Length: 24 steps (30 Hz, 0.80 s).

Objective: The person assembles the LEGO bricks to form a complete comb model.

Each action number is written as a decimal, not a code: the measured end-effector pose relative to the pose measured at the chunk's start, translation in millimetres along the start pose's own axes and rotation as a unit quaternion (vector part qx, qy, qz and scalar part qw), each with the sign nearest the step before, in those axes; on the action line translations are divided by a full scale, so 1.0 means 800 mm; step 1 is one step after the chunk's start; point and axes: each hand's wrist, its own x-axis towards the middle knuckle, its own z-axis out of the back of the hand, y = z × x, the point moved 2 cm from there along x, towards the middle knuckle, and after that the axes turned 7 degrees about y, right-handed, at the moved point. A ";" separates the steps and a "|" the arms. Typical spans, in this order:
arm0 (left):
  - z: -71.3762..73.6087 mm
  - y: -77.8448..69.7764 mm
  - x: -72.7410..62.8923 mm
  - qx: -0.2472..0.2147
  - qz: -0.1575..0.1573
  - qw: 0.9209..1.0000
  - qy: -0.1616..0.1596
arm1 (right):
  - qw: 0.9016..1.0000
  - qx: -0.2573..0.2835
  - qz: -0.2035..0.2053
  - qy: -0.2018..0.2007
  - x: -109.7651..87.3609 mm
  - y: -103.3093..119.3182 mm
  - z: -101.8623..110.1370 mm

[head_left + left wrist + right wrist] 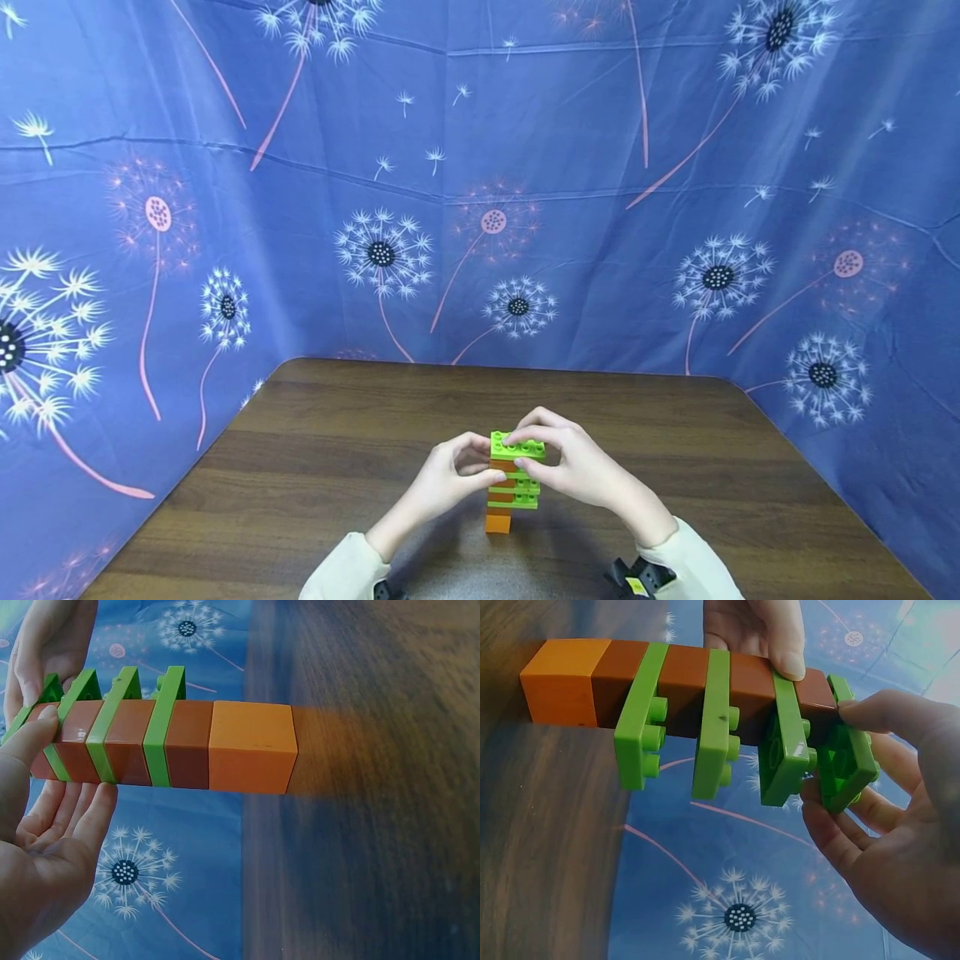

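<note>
A tower of building blocks stands upright on the wooden table, with an orange block (497,524) at its foot. Above that, brown blocks (189,742) alternate with green studded plates (716,761), which jut out toward the right. My left hand (438,485) grips the upper tower from the left, thumb on the near face and fingers behind. On the topmost green plate (528,451) my right hand (577,465) has its thumb under the jutting end and fingers over the studs, pinching it. The right wrist view shows the hollow underside of this plate.
The brown wooden table (360,417) reaches back to a blue dandelion-print cloth (600,250) hanging behind and along both sides. A black wrist strap (637,577) sits on the right sleeve. The tower stands near the table's front middle.
</note>
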 end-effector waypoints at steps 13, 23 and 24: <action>0.000 -0.001 0.000 -0.013 -0.005 1.000 0.003 | 0.999 0.030 0.001 0.019 0.001 -0.005 0.000; 0.001 -0.001 0.000 -0.007 0.000 1.000 -0.005 | 1.000 0.020 0.000 0.016 0.001 -0.003 -0.001; 0.001 -0.001 -0.001 -0.008 0.001 1.000 -0.007 | 1.000 0.020 -0.002 0.019 0.001 -0.002 -0.001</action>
